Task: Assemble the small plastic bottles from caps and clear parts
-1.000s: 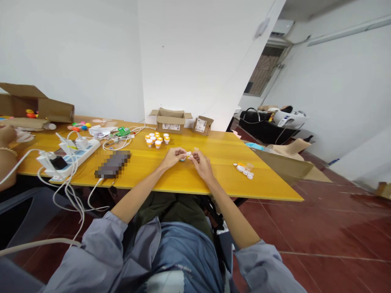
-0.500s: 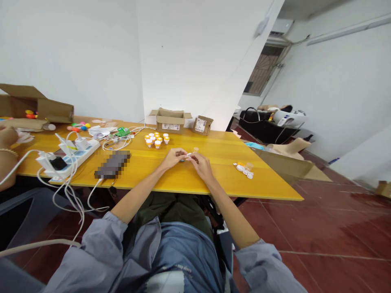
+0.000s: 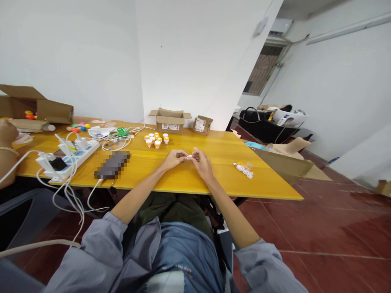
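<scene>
A small white piece (image 3: 189,156) is pinched between my two hands above the table; its exact kind is too small to make out. My left hand (image 3: 175,158) grips its left end with thumb and fingers. On the other end my right hand (image 3: 201,162) closes with thumb and forefinger. Just behind my right fingers stands a small clear cup (image 3: 195,149), partly hidden. Farther back on the left sits a cluster of small white-and-orange capped cups (image 3: 157,144). Loose white and orange parts (image 3: 244,170) lie to the right, beside another clear piece (image 3: 249,165).
Two cardboard boxes, one open (image 3: 170,122) and one smaller (image 3: 202,125), stand against the wall. On the left are a dark pixelated device (image 3: 112,165), a power strip (image 3: 76,160) with tangled white cables, and another person's arm (image 3: 7,154). The wooden table's (image 3: 259,189) right edge borders a floor carton (image 3: 284,165).
My fingers have shifted slightly around the white piece, which now lies flatter between them. The other person's hand at the far left has moved up a little.
</scene>
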Demonstrator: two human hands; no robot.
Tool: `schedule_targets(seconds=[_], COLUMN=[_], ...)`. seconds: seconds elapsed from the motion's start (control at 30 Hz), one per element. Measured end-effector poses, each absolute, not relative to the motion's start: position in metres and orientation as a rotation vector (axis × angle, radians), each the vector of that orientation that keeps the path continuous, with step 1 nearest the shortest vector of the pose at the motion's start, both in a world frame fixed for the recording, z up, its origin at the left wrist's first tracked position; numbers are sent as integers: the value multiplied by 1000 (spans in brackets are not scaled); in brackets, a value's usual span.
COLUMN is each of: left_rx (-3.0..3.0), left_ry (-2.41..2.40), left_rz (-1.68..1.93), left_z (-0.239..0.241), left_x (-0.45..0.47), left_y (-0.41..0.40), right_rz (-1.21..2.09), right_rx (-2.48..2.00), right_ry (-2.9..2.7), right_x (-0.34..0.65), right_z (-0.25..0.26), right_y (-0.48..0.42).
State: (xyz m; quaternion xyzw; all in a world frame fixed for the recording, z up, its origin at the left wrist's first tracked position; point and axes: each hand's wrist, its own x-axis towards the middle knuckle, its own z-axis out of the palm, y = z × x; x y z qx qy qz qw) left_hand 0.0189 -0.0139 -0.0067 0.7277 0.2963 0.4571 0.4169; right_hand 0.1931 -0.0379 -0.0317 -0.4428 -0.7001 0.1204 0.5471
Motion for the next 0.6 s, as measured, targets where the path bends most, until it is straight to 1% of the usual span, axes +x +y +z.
schedule_targets(seconds=[0.27,0.6], left_rx=[1890,1816], left_ry=[760,735], left_rz=[1146,1138], left_z=[-6,-6], left_x=[18,18], left_y=[-16,-13], right_rz=[267,295], right_rx=[-1044,-993], right_ry=[-1687,-1700], right_x=[193,191], right_z=[-29,-26], right_y=[-40,-42])
